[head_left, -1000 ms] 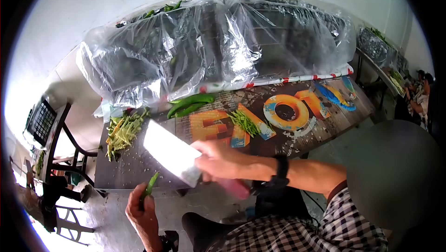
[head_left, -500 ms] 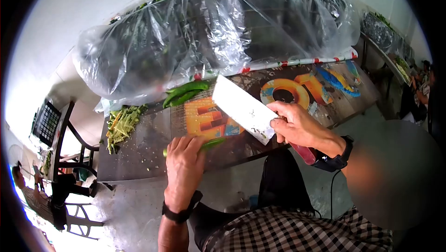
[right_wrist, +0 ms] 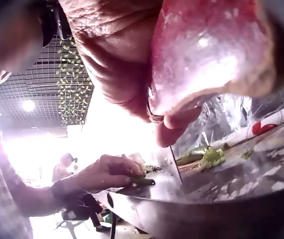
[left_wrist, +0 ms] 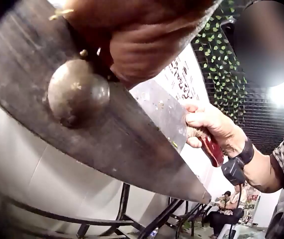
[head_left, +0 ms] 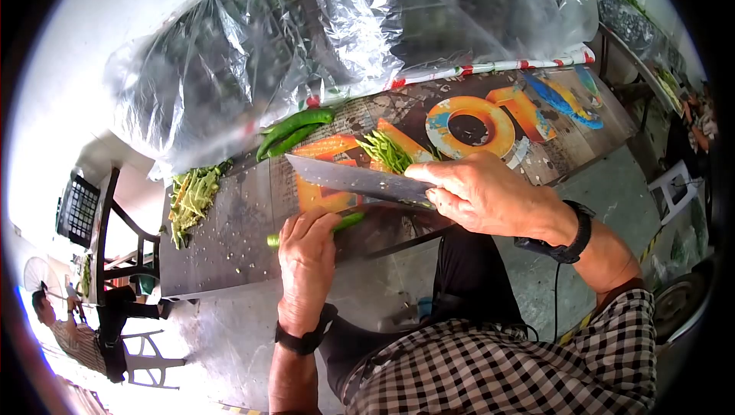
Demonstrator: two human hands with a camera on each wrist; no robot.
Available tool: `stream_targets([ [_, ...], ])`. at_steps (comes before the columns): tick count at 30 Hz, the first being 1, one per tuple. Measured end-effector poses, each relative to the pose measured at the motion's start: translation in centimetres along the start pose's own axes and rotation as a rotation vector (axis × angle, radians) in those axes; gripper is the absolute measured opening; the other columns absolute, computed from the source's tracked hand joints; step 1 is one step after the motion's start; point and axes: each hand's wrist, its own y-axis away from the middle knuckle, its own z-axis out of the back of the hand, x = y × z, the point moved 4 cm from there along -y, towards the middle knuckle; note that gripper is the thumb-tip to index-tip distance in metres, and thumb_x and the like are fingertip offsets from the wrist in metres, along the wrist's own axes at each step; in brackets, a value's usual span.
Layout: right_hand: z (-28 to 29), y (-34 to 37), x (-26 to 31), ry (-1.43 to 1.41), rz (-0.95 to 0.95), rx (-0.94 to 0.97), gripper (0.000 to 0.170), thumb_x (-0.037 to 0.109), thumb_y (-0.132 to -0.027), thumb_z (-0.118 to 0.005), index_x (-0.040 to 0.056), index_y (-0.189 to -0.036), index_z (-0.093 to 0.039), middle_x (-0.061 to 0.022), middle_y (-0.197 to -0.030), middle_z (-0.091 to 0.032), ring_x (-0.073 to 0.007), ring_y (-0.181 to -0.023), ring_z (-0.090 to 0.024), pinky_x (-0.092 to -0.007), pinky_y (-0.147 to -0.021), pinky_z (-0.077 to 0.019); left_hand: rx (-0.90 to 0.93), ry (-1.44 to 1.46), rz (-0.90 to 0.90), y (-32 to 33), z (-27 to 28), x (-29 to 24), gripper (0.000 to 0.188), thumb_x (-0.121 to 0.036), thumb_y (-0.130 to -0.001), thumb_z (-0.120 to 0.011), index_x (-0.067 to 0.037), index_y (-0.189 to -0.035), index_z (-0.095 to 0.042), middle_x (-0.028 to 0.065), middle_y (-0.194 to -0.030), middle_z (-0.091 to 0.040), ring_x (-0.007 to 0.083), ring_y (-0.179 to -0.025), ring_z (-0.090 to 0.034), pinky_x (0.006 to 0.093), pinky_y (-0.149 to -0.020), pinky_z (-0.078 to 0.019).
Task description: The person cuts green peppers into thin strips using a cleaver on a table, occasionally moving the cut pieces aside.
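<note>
My left hand (head_left: 306,250) bends its fingers over a green pepper (head_left: 351,221) near the table's front edge, and the pepper's pale end sticks out to the left. In the right wrist view the same pepper (right_wrist: 144,181) shows under the fingertips. My right hand (head_left: 490,197) grips the red handle (right_wrist: 206,55) of a cleaver. Its broad blade (head_left: 344,176) is tilted and points left, just beyond the pepper in the head view. Green strips (head_left: 384,151) lie in a pile behind the blade. Two whole green peppers (head_left: 295,133) rest farther back.
A yellow-green heap of cut scraps (head_left: 193,204) lies at the table's left end. Clear plastic sheeting (head_left: 352,32) covers a long dark object along the back of the printed table (head_left: 230,262). A seated person (head_left: 76,334) is off to the left.
My left hand has come from below the table's front edge with a pepper, which now lies on the table. My right hand first swung the cleaver rightward, then tilted and lowered its blade toward the pepper.
</note>
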Motion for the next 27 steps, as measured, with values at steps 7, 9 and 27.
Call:
stream_targets([
  [7,-0.9,-1.1,0.1,0.031,0.113,0.014,0.027,0.009,-0.086,-0.061,0.0071,-0.112,-0.063,-0.0161,-0.064,-0.061,-0.0345,-0.058,-0.062,-0.0452,-0.053,-0.0465,-0.028,-0.004,-0.035,-0.4,-0.2,-0.6,0.022,0.006,-0.077,-0.063,-0.002,-0.097,-0.067,0.0110,-0.102,-0.068,0.0326,-0.098,-0.062,0.0401,-0.087,-0.0489],
  [9,-0.9,-1.5,0.5,0.085,0.091,0.058,0.023,0.008,-0.085,-0.061,0.0052,-0.108,-0.062,-0.0172,-0.063,-0.061,-0.0355,-0.058,-0.063,-0.0461,-0.053,-0.0467,-0.021,0.038,-0.009,-0.4,-0.4,-0.4,0.020,0.005,-0.077,-0.064,-0.003,-0.095,-0.067,0.0102,-0.102,-0.068,0.0317,-0.097,-0.062,0.0402,-0.086,-0.0489],
  [27,-1.3,-3.4,0.4,0.184,0.070,0.309,0.016,0.012,-0.088,-0.065,0.0024,-0.094,-0.052,-0.0148,-0.062,-0.059,-0.0359,-0.059,-0.060,-0.0448,-0.054,-0.0438,-0.045,-0.154,-0.050,-1.1,-1.0,-0.8,0.023,-0.004,-0.072,-0.067,-0.009,-0.095,-0.068,0.0037,-0.102,-0.063,0.0253,-0.096,-0.057,0.0393,-0.085,-0.0454],
])
